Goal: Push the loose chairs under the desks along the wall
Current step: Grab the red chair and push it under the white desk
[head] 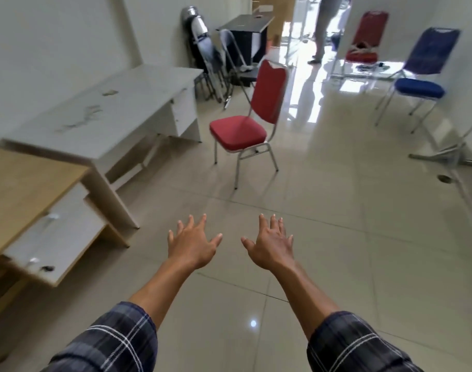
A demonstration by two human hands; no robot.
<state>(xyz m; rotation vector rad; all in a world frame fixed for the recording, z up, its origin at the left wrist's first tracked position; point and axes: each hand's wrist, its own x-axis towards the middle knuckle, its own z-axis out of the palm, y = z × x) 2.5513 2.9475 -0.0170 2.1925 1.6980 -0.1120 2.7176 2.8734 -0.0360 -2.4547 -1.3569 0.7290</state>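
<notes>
A red padded chair [240,131] with a metal frame stands loose on the tiled floor, just right of a white desk [127,103] that runs along the left wall. Nearer to me on the left is a wooden desk [22,189] with white drawers. A blue chair [421,87] stands at the far right, and another red chair [366,38] stands behind it. My left hand [190,241] and my right hand [272,242] are stretched out in front of me over the floor, fingers spread, holding nothing, well short of the red chair.
Folded metal chairs [210,57] lean against the wall beyond the white desk, next to a black desk [245,25]. A person's legs [322,28] show in the bright doorway at the back. A metal stand [449,154] reaches in from the right edge.
</notes>
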